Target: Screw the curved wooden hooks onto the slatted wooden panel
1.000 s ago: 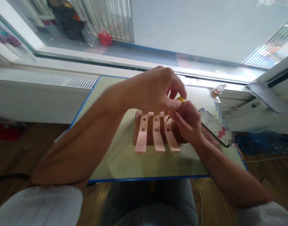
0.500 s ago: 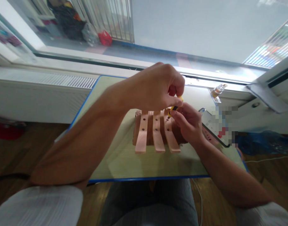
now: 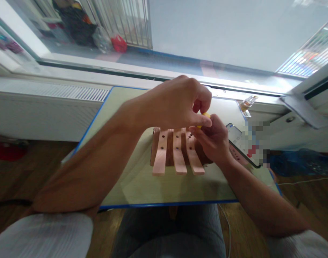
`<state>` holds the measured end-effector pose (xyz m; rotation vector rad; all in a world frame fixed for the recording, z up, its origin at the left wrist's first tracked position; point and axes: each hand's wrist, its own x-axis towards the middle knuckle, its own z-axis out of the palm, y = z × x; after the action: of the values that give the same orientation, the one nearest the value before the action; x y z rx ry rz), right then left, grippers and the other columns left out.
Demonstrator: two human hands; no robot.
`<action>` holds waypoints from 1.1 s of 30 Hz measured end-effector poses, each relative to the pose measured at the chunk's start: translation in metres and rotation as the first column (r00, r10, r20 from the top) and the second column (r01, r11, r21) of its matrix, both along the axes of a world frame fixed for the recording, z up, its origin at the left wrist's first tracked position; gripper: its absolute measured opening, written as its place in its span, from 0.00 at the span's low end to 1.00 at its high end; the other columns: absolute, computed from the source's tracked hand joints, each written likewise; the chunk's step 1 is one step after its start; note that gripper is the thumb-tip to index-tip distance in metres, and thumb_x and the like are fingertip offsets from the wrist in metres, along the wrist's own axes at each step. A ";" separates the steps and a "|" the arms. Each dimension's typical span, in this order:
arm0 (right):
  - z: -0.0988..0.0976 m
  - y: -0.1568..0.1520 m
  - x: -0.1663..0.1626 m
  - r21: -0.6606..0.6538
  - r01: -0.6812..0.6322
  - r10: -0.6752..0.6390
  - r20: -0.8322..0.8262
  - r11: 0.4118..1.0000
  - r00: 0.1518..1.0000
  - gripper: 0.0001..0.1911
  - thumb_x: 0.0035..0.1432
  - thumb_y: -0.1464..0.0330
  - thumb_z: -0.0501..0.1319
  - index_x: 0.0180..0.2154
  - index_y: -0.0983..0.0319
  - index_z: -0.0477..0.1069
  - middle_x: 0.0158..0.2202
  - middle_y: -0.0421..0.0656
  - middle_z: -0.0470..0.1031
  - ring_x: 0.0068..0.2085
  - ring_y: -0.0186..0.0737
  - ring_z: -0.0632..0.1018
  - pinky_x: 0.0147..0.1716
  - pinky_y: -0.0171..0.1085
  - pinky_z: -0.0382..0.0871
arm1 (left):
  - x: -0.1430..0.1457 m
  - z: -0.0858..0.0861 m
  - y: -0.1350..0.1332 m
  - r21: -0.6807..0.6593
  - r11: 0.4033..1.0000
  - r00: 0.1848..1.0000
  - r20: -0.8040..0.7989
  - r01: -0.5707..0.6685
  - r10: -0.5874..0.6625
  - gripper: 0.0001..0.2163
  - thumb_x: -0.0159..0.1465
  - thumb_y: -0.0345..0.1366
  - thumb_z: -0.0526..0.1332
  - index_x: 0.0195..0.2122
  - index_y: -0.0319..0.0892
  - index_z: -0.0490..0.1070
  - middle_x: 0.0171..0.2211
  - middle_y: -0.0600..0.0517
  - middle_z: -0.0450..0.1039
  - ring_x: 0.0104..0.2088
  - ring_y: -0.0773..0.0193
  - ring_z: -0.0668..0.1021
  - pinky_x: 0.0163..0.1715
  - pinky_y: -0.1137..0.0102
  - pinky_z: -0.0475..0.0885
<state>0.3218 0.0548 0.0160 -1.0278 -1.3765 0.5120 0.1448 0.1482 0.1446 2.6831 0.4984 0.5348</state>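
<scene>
My left hand (image 3: 184, 102) reaches across from the left, its thumb and fingers closed on the yellow handle of a small screwdriver (image 3: 206, 115). Just below it, my right hand (image 3: 215, 140) is closed around the lower part of the same screwdriver; its tip is hidden behind the fingers. Both hands are over the right end of a brown wooden block (image 3: 170, 152). Three pale wooden strips lie across the block: a left strip (image 3: 160, 157), a middle strip (image 3: 179, 161) and a right strip (image 3: 193, 159). Dark screws or holes show in each strip.
The block sits on a pale table (image 3: 153, 190) with a blue edge. A phone (image 3: 237, 139) lies right of my right hand, partly blurred out. Behind it is a small clear bottle (image 3: 249, 103) by the window sill. A radiator (image 3: 46, 111) stands left of the table.
My left hand has come slightly down and right on the screwdriver. My right hand's fingers have shifted a little left and now cover the screwdriver's black part and shaft.
</scene>
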 end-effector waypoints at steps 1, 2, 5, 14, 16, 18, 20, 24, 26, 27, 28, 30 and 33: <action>0.000 0.000 0.000 -0.008 -0.008 0.008 -0.014 1.000 1.000 0.21 0.64 0.61 0.77 0.32 0.54 0.65 0.24 0.30 0.61 0.25 0.31 0.59 0.21 0.36 0.53 | 0.000 -0.001 0.001 -0.004 1.000 1.000 0.013 0.008 -0.008 0.06 0.67 0.40 0.70 0.38 0.44 0.82 0.37 0.51 0.84 0.35 0.62 0.79 0.36 0.65 0.69; -0.001 -0.001 0.000 -0.024 -0.020 0.019 -0.028 1.000 0.999 0.20 0.64 0.61 0.77 0.33 0.54 0.66 0.24 0.30 0.61 0.25 0.31 0.59 0.22 0.36 0.53 | 0.000 -0.002 0.001 -0.013 1.000 1.000 0.024 0.018 -0.018 0.05 0.67 0.39 0.71 0.38 0.44 0.83 0.36 0.51 0.84 0.35 0.62 0.79 0.36 0.64 0.69; 0.000 -0.003 0.000 -0.082 -0.070 0.065 -0.063 0.994 0.996 0.14 0.66 0.61 0.75 0.36 0.56 0.72 0.25 0.31 0.64 0.26 0.31 0.63 0.23 0.36 0.56 | -0.001 -0.001 0.002 -0.051 0.998 0.999 0.018 0.029 -0.028 0.05 0.66 0.38 0.70 0.40 0.45 0.85 0.35 0.51 0.84 0.34 0.60 0.80 0.36 0.63 0.71; 0.000 -0.004 0.002 -0.080 -0.095 0.090 -0.055 0.992 0.994 0.09 0.69 0.63 0.72 0.38 0.58 0.77 0.25 0.32 0.67 0.26 0.31 0.63 0.25 0.37 0.56 | -0.002 0.006 -0.003 -0.023 1.000 0.999 -0.046 0.021 -0.022 0.10 0.69 0.39 0.66 0.45 0.44 0.87 0.40 0.49 0.86 0.37 0.61 0.79 0.41 0.65 0.70; 0.000 -0.003 0.002 -0.057 -0.083 0.080 -0.041 0.995 0.996 0.10 0.69 0.63 0.73 0.37 0.57 0.75 0.26 0.33 0.69 0.27 0.32 0.65 0.26 0.37 0.59 | -0.002 0.005 -0.001 -0.008 1.000 1.000 -0.027 0.005 -0.005 0.10 0.69 0.42 0.68 0.44 0.44 0.86 0.39 0.49 0.85 0.37 0.61 0.79 0.39 0.65 0.69; -0.001 -0.002 0.002 -0.042 -0.056 0.055 -0.028 0.998 0.998 0.12 0.68 0.64 0.73 0.35 0.56 0.72 0.26 0.33 0.68 0.27 0.32 0.65 0.25 0.37 0.60 | -0.001 0.002 0.002 0.002 1.000 1.000 -0.007 -0.018 0.018 0.10 0.68 0.45 0.70 0.42 0.45 0.85 0.38 0.49 0.85 0.36 0.61 0.79 0.38 0.65 0.68; -0.003 -0.001 0.002 -0.036 -0.036 0.035 -0.020 0.999 0.999 0.14 0.66 0.65 0.75 0.34 0.56 0.70 0.25 0.31 0.65 0.26 0.31 0.64 0.25 0.37 0.59 | 0.000 0.001 0.002 -0.003 0.999 0.999 0.002 -0.033 0.033 0.09 0.67 0.44 0.70 0.40 0.45 0.84 0.37 0.50 0.84 0.37 0.61 0.80 0.37 0.65 0.67; -0.004 -0.001 0.002 -0.052 -0.045 0.042 -0.065 0.998 0.997 0.16 0.64 0.64 0.77 0.34 0.55 0.70 0.26 0.31 0.65 0.26 0.31 0.64 0.25 0.37 0.57 | 0.002 0.002 -0.003 -0.037 0.999 1.000 0.017 -0.014 0.015 0.05 0.67 0.36 0.69 0.38 0.42 0.83 0.35 0.50 0.83 0.35 0.62 0.79 0.38 0.66 0.69; -0.003 -0.002 0.002 -0.079 -0.060 0.054 -0.080 0.995 0.995 0.13 0.65 0.63 0.76 0.36 0.56 0.73 0.26 0.32 0.67 0.27 0.31 0.65 0.25 0.37 0.58 | 0.002 0.003 -0.007 -0.045 0.999 0.999 0.030 -0.017 0.018 0.04 0.67 0.34 0.69 0.38 0.40 0.84 0.35 0.50 0.82 0.34 0.63 0.78 0.38 0.65 0.69; -0.002 -0.003 0.001 -0.091 -0.071 0.063 -0.085 0.993 0.994 0.11 0.66 0.63 0.75 0.38 0.57 0.75 0.25 0.32 0.67 0.26 0.31 0.65 0.25 0.37 0.58 | 0.002 0.004 -0.008 -0.048 0.999 0.999 0.026 -0.022 0.024 0.04 0.68 0.33 0.69 0.39 0.40 0.84 0.35 0.50 0.82 0.34 0.63 0.78 0.38 0.65 0.70; -0.001 -0.003 0.001 -0.099 -0.081 0.072 -0.088 0.992 0.993 0.09 0.67 0.62 0.74 0.39 0.57 0.77 0.25 0.32 0.67 0.26 0.31 0.65 0.25 0.37 0.58 | 0.001 0.005 -0.009 -0.050 0.998 1.000 0.012 -0.028 0.029 0.05 0.68 0.33 0.68 0.40 0.40 0.85 0.35 0.49 0.83 0.35 0.63 0.78 0.39 0.65 0.70; 0.000 -0.004 0.001 -0.103 -0.097 0.087 -0.095 0.990 0.992 0.08 0.68 0.62 0.73 0.39 0.58 0.80 0.24 0.31 0.66 0.24 0.30 0.63 0.24 0.37 0.57 | 0.001 0.007 -0.010 -0.052 0.998 0.999 -0.027 -0.037 0.036 0.08 0.69 0.34 0.66 0.42 0.40 0.86 0.36 0.49 0.83 0.36 0.63 0.78 0.41 0.65 0.70; 0.001 -0.004 0.001 -0.092 -0.093 0.085 -0.091 0.991 0.992 0.08 0.68 0.62 0.73 0.38 0.58 0.79 0.25 0.33 0.69 0.25 0.30 0.64 0.24 0.37 0.56 | 0.000 0.006 -0.007 -0.041 0.999 0.999 -0.048 -0.021 0.019 0.09 0.70 0.34 0.64 0.44 0.40 0.86 0.37 0.49 0.83 0.37 0.63 0.79 0.42 0.65 0.69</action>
<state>0.3228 0.0504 0.0166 -1.0132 -1.3349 0.6875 0.1446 0.1414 0.1511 2.6596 0.5440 0.4614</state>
